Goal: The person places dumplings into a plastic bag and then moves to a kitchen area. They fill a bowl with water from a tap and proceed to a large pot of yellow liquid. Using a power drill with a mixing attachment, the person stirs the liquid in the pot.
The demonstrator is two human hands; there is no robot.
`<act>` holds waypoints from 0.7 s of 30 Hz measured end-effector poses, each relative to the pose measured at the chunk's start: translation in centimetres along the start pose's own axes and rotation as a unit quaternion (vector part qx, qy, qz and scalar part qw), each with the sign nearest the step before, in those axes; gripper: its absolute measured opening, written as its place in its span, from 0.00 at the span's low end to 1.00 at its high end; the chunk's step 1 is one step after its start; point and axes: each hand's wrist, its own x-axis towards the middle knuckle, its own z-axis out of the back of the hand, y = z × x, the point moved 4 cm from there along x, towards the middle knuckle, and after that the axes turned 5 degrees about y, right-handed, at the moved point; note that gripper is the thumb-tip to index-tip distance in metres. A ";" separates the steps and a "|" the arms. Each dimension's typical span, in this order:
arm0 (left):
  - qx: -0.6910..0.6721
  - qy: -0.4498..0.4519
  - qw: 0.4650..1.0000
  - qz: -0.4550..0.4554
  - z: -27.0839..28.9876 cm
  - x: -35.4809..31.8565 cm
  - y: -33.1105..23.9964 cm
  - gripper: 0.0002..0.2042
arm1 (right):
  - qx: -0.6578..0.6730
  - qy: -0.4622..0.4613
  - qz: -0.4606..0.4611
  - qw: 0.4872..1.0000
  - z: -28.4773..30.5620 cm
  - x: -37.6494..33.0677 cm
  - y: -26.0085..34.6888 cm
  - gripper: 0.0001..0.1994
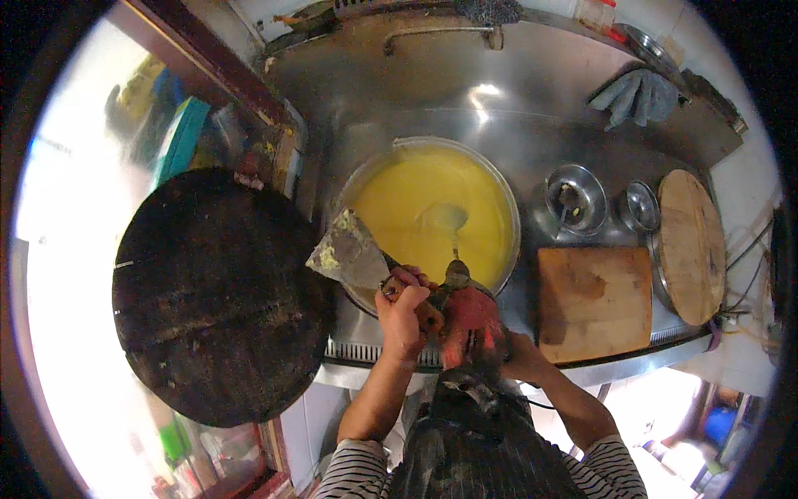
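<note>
A wide round metal pot (510, 195) of yellow liquid (407, 187) stands in front of me. My left hand (401, 314) is closed round the wooden handle of a scraper (353, 249). Its broad metal blade, smeared with yellow bits, tilts up over the pot's left rim. A red and black corded power tool (471, 320), like a hand drill or mixer, is between my hands. From its front a shaft (455, 241) reaches into the liquid. My right hand (519, 359) is at the tool's right side with its fingers mostly hidden behind it; it appears to grip the body.
Two steel bowls (600, 200), (640, 206), a square wooden board (594, 299) and a round wooden lid (692, 249) lie on the right of the steel counter. A large dark round board (220, 295) is at left. A tap (440, 33) and grey cloth (636, 98) are behind.
</note>
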 end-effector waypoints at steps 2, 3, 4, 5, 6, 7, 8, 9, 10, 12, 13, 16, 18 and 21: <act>-0.008 -0.016 0.999 0.033 -0.3 -2.1 -0.3 0.08 | 0.027 0.031 -0.003 0.999 -0.6 -1.9 0.9 0.32; -0.014 -0.031 0.998 0.044 -0.3 -3.2 -0.7 0.08 | 0.018 0.049 -0.002 0.999 -1.0 -2.6 2.4 0.32; -0.014 -0.029 0.998 0.045 0.5 -3.9 -1.1 0.09 | 0.009 0.067 -0.001 0.998 -1.3 -3.3 3.6 0.32; -0.003 -0.023 1.000 0.015 0.6 -4.5 -1.7 0.07 | 0.044 0.082 -0.006 0.996 -1.5 -4.1 4.2 0.33; -0.014 -0.045 0.999 0.024 1.2 -5.3 -2.2 0.07 | 0.077 0.097 -0.012 0.992 -1.8 -4.8 4.8 0.33; -0.026 -0.067 0.997 0.034 2.1 -6.0 -2.6 0.07 | 0.110 0.112 -0.018 0.987 -2.2 -5.2 5.1 0.34; -0.033 -0.068 0.997 0.029 2.8 -6.5 -3.2 0.06 | 0.170 0.052 0.085 0.980 -2.6 -5.2 6.0 0.35; -0.034 -0.085 0.996 0.012 3.6 -6.9 -3.6 0.06 | 0.148 0.095 0.072 0.982 -3.0 -4.9 6.2 0.36; -0.032 -0.095 0.995 0.005 4.3 -7.3 -4.1 0.06 | 0.126 0.138 0.058 0.981 -3.0 -4.5 6.7 0.36; -0.029 -0.121 0.992 -0.014 5.7 -8.0 -5.1 0.05 | 0.093 0.200 0.057 0.974 -3.3 -3.6 7.5 0.37; -0.027 -0.130 0.991 -0.015 6.2 -8.2 -5.5 0.05 | 0.086 0.217 0.067 0.970 -3.6 -3.0 7.8 0.37; -0.012 -0.166 0.986 -0.018 6.3 -8.8 -6.8 0.06 | -0.021 0.303 0.035 0.952 -3.7 -0.6 8.6 0.38; -0.020 -0.165 0.985 -0.053 5.6 -8.6 -6.8 0.06 | -0.043 0.303 0.035 0.951 -3.7 0.5 8.2 0.38; -0.023 -0.155 0.983 -0.098 6.0 -7.8 -5.3 0.07 | 0.026 0.201 0.090 0.975 -3.3 1.1 6.0 0.35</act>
